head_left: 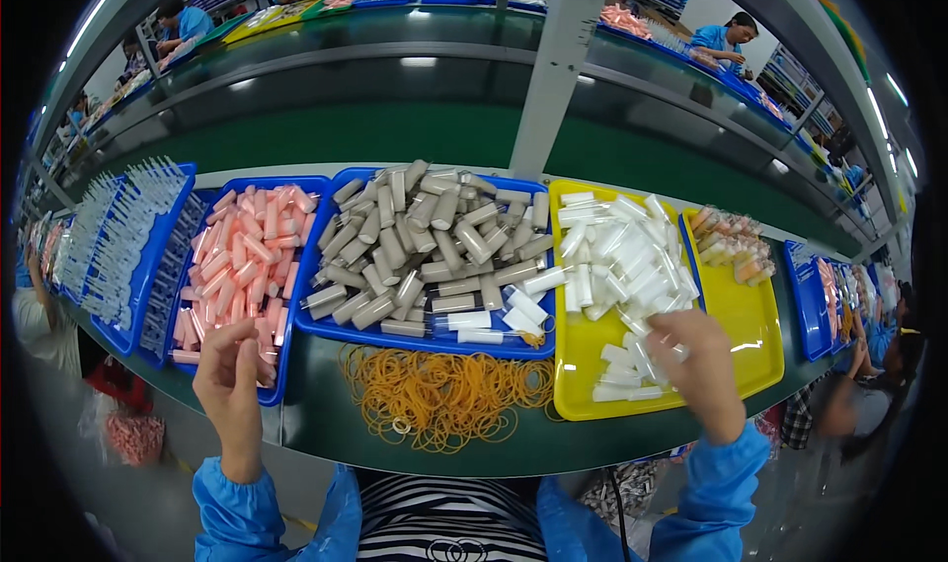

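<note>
My left hand [233, 394] is over the near end of a blue tray [269, 397] heaped with pink capped tubes [247, 256]. Its fingers are partly curled and the thumb stands apart, with nothing visible between them. On the other side, my right hand [703, 369] reaches over a yellow tray [743, 340], its fingertips at the white tubes [627, 251] piled there. Motion smears those fingers, so their grip is unclear. Between the hands, a wide blue tray [395, 341] holds grey tubes [425, 226] and several white ones [525, 310]. Orange rubber bands [444, 394] lie loose before it.
Small bundles of tubes [731, 241] lie at the yellow tray's far end. Trays of clear slender parts [114, 241] stand far left. A metal post [558, 78] rises behind the trays. Co-workers [726, 43] sit across the line, and another person [859, 394] is at the right.
</note>
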Tool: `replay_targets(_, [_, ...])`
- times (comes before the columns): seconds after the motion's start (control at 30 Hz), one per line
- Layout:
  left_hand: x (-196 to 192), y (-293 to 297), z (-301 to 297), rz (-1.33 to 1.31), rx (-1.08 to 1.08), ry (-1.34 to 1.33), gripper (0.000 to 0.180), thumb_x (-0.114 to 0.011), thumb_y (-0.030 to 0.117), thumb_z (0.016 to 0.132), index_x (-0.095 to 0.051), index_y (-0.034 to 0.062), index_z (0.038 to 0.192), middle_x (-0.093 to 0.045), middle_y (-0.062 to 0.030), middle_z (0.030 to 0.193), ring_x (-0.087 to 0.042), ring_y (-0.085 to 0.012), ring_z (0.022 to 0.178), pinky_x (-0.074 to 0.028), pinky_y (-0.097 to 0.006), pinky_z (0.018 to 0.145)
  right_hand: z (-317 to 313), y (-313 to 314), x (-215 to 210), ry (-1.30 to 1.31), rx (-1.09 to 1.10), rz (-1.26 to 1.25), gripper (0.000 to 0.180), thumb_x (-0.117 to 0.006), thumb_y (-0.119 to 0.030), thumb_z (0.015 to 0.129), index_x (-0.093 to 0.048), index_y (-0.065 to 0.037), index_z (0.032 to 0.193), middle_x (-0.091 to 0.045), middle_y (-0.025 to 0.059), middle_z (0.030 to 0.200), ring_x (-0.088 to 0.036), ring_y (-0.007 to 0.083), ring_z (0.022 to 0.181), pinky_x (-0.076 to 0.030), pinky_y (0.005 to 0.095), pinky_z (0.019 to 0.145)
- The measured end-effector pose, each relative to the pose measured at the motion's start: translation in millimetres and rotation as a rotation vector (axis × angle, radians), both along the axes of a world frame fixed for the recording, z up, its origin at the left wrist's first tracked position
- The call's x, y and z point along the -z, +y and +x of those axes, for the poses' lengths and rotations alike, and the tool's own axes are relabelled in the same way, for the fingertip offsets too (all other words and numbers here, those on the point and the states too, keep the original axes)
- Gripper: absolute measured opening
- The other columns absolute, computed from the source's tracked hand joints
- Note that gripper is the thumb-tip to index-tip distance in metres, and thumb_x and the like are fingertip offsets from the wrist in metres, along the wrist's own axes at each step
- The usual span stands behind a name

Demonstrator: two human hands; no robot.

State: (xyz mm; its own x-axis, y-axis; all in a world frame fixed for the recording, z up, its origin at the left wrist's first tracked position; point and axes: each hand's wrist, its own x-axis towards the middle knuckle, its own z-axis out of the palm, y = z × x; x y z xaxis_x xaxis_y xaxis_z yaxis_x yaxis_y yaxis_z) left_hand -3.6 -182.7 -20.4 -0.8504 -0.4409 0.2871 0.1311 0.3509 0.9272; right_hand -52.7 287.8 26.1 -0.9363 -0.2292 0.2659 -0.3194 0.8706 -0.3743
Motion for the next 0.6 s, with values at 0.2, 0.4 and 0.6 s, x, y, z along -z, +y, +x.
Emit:
replay_targets(0.2, [-3,-62,15,-0.245,-0.192,0.104,0.017,-0.058,0.002,0.095,-0.065,0.001,0.111,-0.059,-0.0028,0.102,-0.056,-0.0066,0.077,-0.045,-0.02,0.062,-16,-42,32,-0.069,-0.094,0.478,0.025,-0.076,-0.011,0.068,-0.067,-0.009,0.092,-0.064,0.0091,0.083,-0.058,0.0292,0.088,-0.043,0.0443,0.082])
replay_targets(0.4, [-24,-132,9,-0.481,-0.383,0.113,0.019,-0.062,-0.001,0.089,-0.068,0.0035,0.107,-0.059,-0.0054,0.087,-0.055,-0.0112,0.07,-0.044,-0.026,0.06,-14,-18,41,0.052,-0.22,0.337,0.039,-0.072,-0.012,0.071,-0.061,-0.003,0.107,-0.06,0.0113,0.081,-0.058,0.0294,0.085,-0.044,0.0408,0.081])
replay_targets(0.6, [-25,-197,15,-0.917,-0.447,0.035,0.01,-0.065,0.006,0.087,-0.067,0.0064,0.096,-0.062,-0.01,0.085,-0.063,-0.0274,0.071,-0.049,-0.035,0.062,5,-66,14,-0.227,0.234,-0.058,0.037,-0.064,-0.021,0.096,-0.056,0.004,0.122,-0.063,0.0208,0.116,-0.063,0.0278,0.103,-0.05,0.0358,0.089])
